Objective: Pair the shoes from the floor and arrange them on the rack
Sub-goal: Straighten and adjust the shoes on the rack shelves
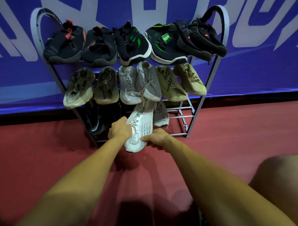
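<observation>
White shoe (pixel 141 129) gripped by left hand (pixel 119 131) and right hand (pixel 156 137); grey shoe (pixel 161 115) beside on rack (pixel 197 113).

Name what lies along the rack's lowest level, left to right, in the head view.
black shoe → left hand → white shoe → grey shoe

At bottom shelf of rack (pixel 201 104), shoe (pixel 141 127) between left hand (pixel 119 130) and right hand (pixel 156 138), wall (pixel 264 74) behind
</observation>
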Demonstrator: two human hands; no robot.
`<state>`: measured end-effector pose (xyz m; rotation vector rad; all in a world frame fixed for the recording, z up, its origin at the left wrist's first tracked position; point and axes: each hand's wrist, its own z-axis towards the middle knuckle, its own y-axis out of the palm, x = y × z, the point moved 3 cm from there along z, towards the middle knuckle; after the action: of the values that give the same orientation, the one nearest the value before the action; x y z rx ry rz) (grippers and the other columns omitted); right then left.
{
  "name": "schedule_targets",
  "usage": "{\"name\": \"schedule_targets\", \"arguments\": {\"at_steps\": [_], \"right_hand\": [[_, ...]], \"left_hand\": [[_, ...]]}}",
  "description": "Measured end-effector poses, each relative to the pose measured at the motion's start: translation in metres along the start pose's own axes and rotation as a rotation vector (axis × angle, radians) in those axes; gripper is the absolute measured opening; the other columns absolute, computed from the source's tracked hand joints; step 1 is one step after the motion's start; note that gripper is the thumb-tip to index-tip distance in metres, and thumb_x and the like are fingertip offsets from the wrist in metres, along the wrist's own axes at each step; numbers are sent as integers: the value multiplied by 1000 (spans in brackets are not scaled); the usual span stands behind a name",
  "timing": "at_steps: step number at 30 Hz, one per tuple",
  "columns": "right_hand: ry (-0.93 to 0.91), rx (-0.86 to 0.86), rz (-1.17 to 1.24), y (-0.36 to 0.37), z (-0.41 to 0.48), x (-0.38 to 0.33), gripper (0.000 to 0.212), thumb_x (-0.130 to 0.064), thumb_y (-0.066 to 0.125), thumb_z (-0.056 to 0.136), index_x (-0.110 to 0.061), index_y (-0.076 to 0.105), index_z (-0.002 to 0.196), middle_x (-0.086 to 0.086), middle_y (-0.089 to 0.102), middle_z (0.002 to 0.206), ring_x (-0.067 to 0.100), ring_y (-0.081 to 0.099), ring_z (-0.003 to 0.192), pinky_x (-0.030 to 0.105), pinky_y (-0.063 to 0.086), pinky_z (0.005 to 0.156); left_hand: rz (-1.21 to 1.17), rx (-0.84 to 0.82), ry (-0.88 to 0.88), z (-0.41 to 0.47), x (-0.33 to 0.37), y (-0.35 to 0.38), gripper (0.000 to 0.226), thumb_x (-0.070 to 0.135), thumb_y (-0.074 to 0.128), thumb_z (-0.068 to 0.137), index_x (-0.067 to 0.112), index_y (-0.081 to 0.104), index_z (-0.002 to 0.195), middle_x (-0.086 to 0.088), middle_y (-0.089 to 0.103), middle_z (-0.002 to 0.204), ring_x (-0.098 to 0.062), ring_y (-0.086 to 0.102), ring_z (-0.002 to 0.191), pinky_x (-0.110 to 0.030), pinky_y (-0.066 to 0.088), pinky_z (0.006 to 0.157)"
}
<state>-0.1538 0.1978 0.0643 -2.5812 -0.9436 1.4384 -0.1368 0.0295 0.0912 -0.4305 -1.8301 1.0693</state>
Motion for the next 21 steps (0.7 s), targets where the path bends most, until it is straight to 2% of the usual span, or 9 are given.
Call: {"name": "schedule_targets", "arguments": {"at_steps": [3,6,8,10,13,16,19,20,21], "right_hand": [[-9,48,62,1,6,-2,22,-17,75,86,-12,64,103,1,62,75,10,46,52,22,30,42],[13,67,181,4,17,0,22,-10,69,89,-11,62,110,1,60,74,10,42,51,21,25,37],[15,55,199,5,24,1,23,-8,65,91,-10,63,114,2,59,75,10,38,49,19,22,36],[3,7,166,6,27,-1,15,-6,61,91,-15,65,104,0,55,67,9,36,47,19,20,39],[-25,-62,132,8,34,-7,14,-7,57,93,-17,60,84,-2,47,59,9,34,45,23,20,43],[-24,-29,107,11,44,-11,8,-14,57,95,-13,59,88,2,44,63,13,34,49,25,23,44],[-52,32,205,11,56,-8,18,-13,59,96,-17,61,79,-3,49,59,6,41,39,20,31,37],[-64,49,268,11,59,-8,16,-12,60,97,-17,64,82,-3,56,62,4,48,42,17,37,40],[-79,62,324,12,62,-10,9,-12,61,96,-14,68,91,-1,64,71,5,57,52,16,46,49]], "left_hand": [[-61,20,-23,8,-6,3,11,22,52,87,19,60,95,-5,56,98,-31,53,87,-32,41,72],[-273,8,-33,18,-11,4,14,32,66,84,19,61,88,-4,63,95,-25,59,87,-28,44,70],[-328,-54,-58,24,-14,4,21,35,70,81,17,60,78,-2,64,87,-22,59,82,-27,42,65],[-316,-192,-102,26,-18,8,25,37,68,76,13,63,73,-4,66,82,-21,59,72,-27,41,59],[-299,-440,-233,18,-32,15,31,36,66,76,13,68,97,-3,65,75,-15,52,54,-21,36,49],[-331,-605,-294,19,-41,20,40,42,70,74,15,69,103,-5,65,71,-11,47,53,-20,30,48],[-432,-562,-330,26,-39,25,44,42,77,70,14,70,103,-2,64,69,-10,47,51,-20,29,46],[-473,-534,-350,30,-39,28,43,39,78,71,15,69,105,-1,64,70,-9,49,49,-19,29,45],[-517,-519,-370,32,-38,29,42,36,79,72,16,67,107,0,65,73,-9,52,49,-19,29,44]]}}
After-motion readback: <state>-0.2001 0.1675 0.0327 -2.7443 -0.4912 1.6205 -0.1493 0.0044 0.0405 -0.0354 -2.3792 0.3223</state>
